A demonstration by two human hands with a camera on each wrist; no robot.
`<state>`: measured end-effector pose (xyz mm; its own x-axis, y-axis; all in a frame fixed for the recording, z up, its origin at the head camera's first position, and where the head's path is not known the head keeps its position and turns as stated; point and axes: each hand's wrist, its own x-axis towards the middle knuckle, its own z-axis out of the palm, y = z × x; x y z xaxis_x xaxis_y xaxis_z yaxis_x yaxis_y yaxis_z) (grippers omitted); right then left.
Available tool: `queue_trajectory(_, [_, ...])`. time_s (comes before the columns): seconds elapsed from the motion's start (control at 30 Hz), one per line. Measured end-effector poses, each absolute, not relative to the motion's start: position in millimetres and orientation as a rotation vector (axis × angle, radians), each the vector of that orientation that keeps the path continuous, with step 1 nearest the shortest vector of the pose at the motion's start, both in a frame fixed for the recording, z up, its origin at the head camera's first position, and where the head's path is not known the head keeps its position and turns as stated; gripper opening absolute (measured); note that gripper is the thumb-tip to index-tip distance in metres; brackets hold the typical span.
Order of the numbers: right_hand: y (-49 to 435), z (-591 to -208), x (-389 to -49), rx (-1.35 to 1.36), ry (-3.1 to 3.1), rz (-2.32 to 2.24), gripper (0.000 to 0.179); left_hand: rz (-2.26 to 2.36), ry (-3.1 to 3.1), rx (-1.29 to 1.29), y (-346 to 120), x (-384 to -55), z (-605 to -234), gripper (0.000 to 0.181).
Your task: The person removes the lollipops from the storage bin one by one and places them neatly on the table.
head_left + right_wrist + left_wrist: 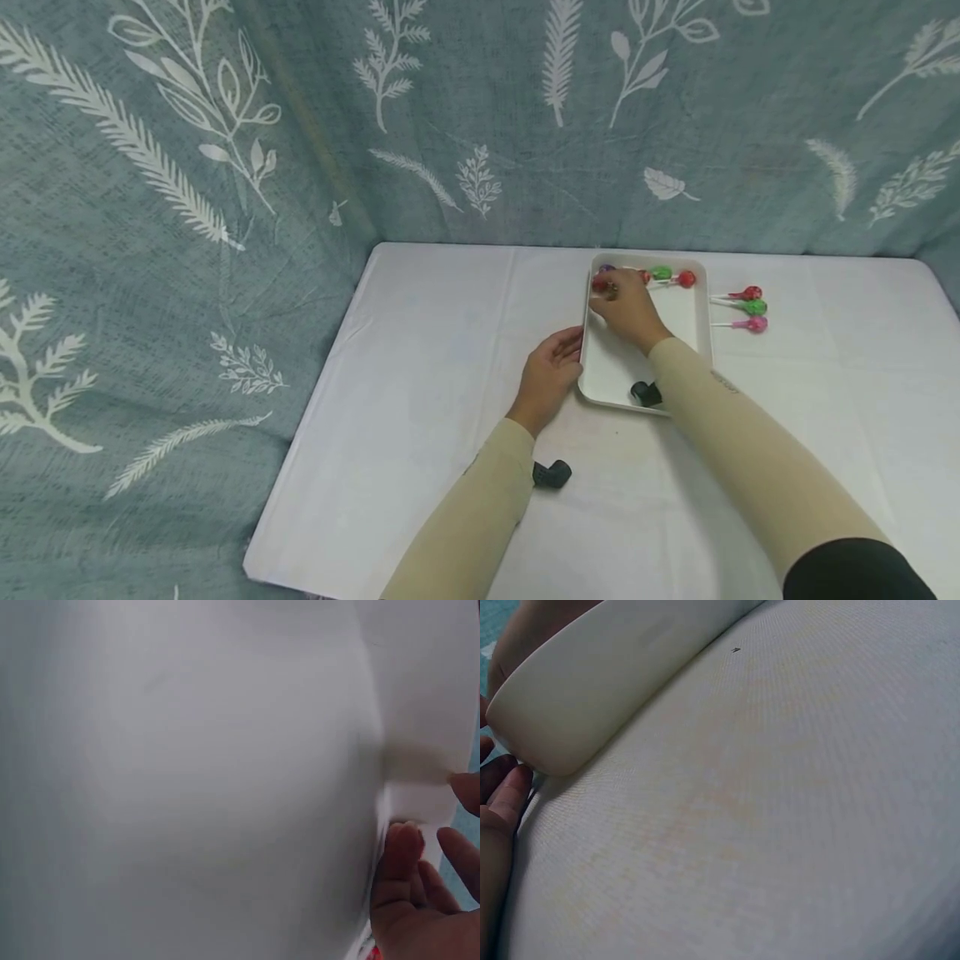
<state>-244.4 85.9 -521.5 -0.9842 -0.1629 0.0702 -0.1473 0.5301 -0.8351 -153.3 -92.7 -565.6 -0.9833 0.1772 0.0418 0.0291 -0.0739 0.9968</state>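
Observation:
My right hand [633, 308] reaches over the white tray [611, 367], its curled fingers pinching a red-wrapped lollipop [600, 284] at the far left corner. A dark blue-purple candy top [607, 267] shows just behind those fingers. Along the tray's far side lie a green lollipop [661, 272] and a red lollipop [686, 279], with another red one partly hidden by the hand. My left hand [551, 375] rests beside the tray's left wall, extended fingers against its rim. In the left wrist view, fingers [510, 795] touch the tray's outer corner [562, 742].
Right of the tray, on the white-covered table [435, 358], lie a red lollipop [748, 293], a green lollipop [753, 307] and a pink lollipop [753, 324], sticks toward the tray. A leaf-patterned curtain [480, 108] hangs behind and at the left.

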Motion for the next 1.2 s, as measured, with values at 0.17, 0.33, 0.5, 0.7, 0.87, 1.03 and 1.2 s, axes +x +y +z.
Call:
queue_trajectory(0.17, [88.4, -523.4, -245.8, -0.263, 2.748, -1.445, 0.044, 2.221, 2.065, 0.251, -89.5, -156.8, -565.5, 0.059])
queue_trajectory(0.33, [89.3, -525.5, -249.2, -0.292, 2.777, -1.383, 0.035, 2.212, 2.091, 0.244, -87.4, -158.1, -563.7, 0.059])
queue_trajectory(0.5, [92.1, -527.5, -251.1, -0.303, 2.772, -1.342, 0.03, 2.223, 2.088, 0.227, -85.8, -158.6, -561.9, 0.059])
queue_trajectory(0.7, [98.1, -524.4, -251.4, -0.31, 2.781, -1.337, 0.025, 2.206, 2.092, 0.215, -83.9, -158.9, -560.3, 0.059])
queue_trajectory(0.87, [103.7, -516.1, -250.6, -0.322, 2.786, -1.365, 0.022, 2.221, 2.085, 0.198, -83.3, -157.3, -557.6, 0.06])
queue_trajectory(1.03, [109.8, -505.1, -249.0, -0.297, 2.752, -1.431, 0.024, 2.239, 2.08, 0.191, -82.6, -157.0, -557.7, 0.06])
queue_trajectory(1.2, [117.9, -496.7, -246.1, -0.251, 2.71, -1.518, 0.026, 2.242, 2.077, 0.196, -81.7, -158.0, -560.7, 0.06])
